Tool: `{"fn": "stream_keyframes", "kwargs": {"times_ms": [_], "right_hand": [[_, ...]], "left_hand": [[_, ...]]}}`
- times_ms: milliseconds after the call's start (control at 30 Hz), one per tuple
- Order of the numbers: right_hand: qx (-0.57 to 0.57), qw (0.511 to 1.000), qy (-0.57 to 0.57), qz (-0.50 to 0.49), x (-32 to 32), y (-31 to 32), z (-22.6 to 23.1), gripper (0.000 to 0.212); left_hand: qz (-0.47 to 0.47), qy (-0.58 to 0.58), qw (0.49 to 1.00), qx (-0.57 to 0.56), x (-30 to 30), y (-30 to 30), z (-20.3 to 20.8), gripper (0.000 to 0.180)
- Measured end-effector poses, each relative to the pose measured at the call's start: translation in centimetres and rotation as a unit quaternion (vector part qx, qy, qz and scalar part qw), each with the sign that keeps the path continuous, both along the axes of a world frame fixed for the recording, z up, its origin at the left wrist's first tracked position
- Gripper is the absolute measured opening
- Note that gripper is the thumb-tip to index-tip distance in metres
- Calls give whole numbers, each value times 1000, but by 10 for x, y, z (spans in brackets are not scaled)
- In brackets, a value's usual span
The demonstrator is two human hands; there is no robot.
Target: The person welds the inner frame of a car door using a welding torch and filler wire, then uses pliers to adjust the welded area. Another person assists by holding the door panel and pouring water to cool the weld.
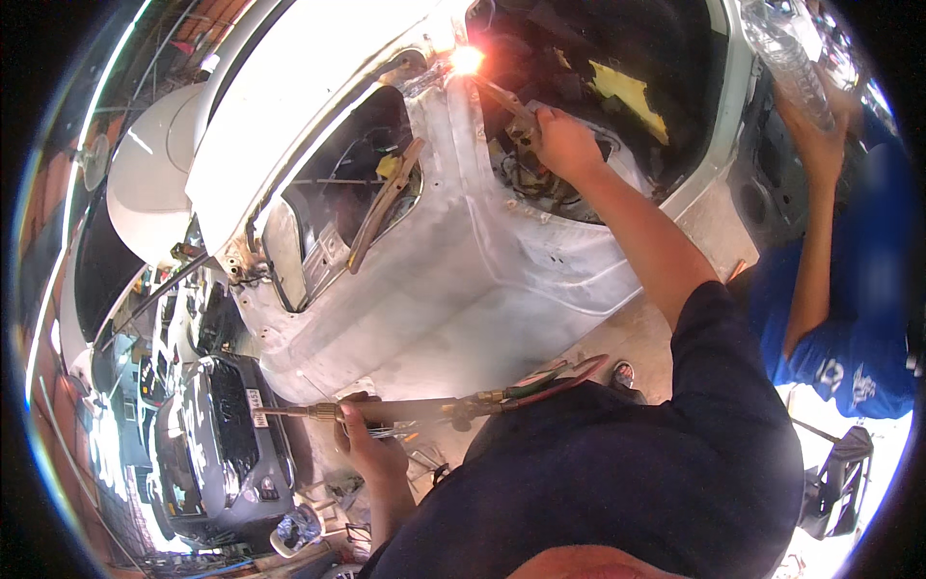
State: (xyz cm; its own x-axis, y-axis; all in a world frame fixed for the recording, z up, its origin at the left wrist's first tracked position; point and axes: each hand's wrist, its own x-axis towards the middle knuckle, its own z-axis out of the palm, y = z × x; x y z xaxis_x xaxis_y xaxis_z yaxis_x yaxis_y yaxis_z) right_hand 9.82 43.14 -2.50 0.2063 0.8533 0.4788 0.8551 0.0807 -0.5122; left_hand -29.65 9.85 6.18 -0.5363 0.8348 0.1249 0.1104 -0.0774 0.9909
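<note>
Brass-fitted gas torch (405, 411) lies crosswise, nozzle leftward, clamped in the fingers of the left hand (381, 463); the right hand (569, 145), nearer the bright glow (468, 60), has fingers wrapped around a metal tool (511, 104) slanting up-left toward it. Between both hands spreads a grey car body panel (415, 328); rightward, a co-worker's hand (818, 125) holds a clear bottle (793, 66)

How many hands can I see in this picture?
3: the left hand on the torch, the right hand on a tool near the bright glow, and a co-worker's hand at a clear bottle, upper right. Others may be hidden.
</note>
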Motion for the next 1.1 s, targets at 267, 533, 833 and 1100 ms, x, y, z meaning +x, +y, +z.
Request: {"fn": "stream_keyframes", "kwargs": {"times_ms": [267,533,833,1100], "right_hand": [[-31,999,-25,-8,10,-12,14,27],[-151,988,-4,14,17,-57,28,27],[-114,896,408,130,32,-205,-64,41],[-239,654,708,115,8,-293,-138,77]], "left_hand": [[-4,76,997,-20,-29,1,-1,45],[-40,162,985,-32,-39,10,-7,50],[-38,7,999,-18,-44,13,-9,39],[-77,-75,994,9,-43,19,-12,34]]}}
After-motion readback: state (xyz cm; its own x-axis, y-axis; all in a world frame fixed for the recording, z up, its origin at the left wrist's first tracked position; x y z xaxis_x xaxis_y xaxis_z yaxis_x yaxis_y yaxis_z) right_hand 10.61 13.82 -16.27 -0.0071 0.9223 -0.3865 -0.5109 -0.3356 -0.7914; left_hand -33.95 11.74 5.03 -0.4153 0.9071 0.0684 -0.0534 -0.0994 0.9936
